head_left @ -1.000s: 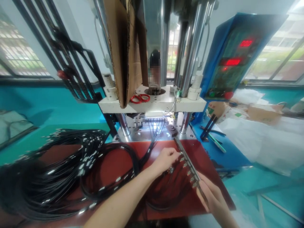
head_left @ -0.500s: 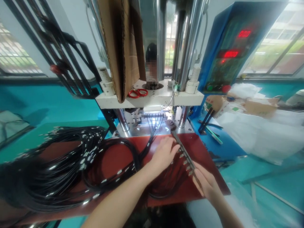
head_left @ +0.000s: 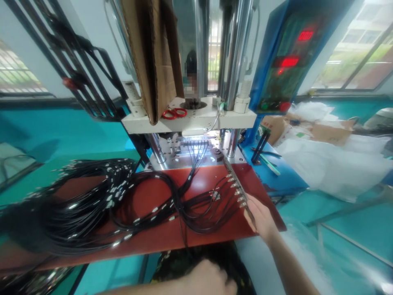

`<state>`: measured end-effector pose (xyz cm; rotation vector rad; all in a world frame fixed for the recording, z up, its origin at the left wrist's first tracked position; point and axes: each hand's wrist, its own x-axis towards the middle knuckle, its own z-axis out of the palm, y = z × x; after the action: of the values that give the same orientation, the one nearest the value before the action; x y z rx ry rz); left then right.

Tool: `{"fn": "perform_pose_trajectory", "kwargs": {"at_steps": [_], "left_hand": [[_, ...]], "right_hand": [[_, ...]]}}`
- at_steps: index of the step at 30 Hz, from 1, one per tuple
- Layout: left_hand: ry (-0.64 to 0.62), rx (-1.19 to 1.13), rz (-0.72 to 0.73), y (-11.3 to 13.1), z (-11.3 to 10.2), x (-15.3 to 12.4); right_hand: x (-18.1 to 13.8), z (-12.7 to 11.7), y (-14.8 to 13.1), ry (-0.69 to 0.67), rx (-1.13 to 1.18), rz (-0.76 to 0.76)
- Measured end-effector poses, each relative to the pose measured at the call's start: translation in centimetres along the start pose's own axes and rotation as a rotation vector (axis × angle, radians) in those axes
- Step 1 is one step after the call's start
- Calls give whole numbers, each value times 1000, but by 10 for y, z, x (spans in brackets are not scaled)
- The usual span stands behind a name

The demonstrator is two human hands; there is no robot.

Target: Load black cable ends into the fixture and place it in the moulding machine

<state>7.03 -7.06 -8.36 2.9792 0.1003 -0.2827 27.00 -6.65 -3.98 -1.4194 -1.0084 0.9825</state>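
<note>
My right hand [head_left: 260, 215] grips the near end of a long, narrow metal bar [head_left: 233, 176] that slants over the red-brown board [head_left: 215, 174]. Along the bar's left side sits a row of small metal connectors with thin black cables [head_left: 211, 223] running from them to the left. My left hand [head_left: 211, 278] is low at the bottom edge, in front of my dark clothing and apart from the bar. Motion smears its fingers, so whether it holds anything does not show. Other cables [head_left: 195, 164] lead into a lit fixture [head_left: 196, 143] inside the press.
A large bundle of black cables [head_left: 86, 205] covers the board's left side. Red-handled scissors [head_left: 174, 113] and cardboard [head_left: 153, 61] rest on the press plate [head_left: 190, 125]. The blue control box [head_left: 282, 61] is at right, above tools [head_left: 270, 164] and white bags [head_left: 331, 164].
My left hand has left the bar and dropped down toward my body, uncovering the connectors and cables. My right hand still holds the bar. The view has shifted slightly.
</note>
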Motion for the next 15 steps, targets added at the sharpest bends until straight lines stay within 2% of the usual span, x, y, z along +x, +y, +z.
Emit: {"fn": "perform_pose_trajectory", "kwargs": {"at_steps": [2,5,7,9,11,15], "left_hand": [[112,-179,-87,-1,-36,0],[472,-491,-280,-8,-87,9],[740,-591,-297,-19,-106,20],[920,-551,-251,-31,-111,33],[960,-394,-235,-42,-106,44],[782,23,-289,-47,-92,54]], "right_hand": [[0,0,0,-1,11,1],[1,0,1,22,35,27],[1,0,2,53,49,50],[1,0,2,69,77,50],[1,0,4,57,115,22],[0,-1,5,29,164,-3]]}}
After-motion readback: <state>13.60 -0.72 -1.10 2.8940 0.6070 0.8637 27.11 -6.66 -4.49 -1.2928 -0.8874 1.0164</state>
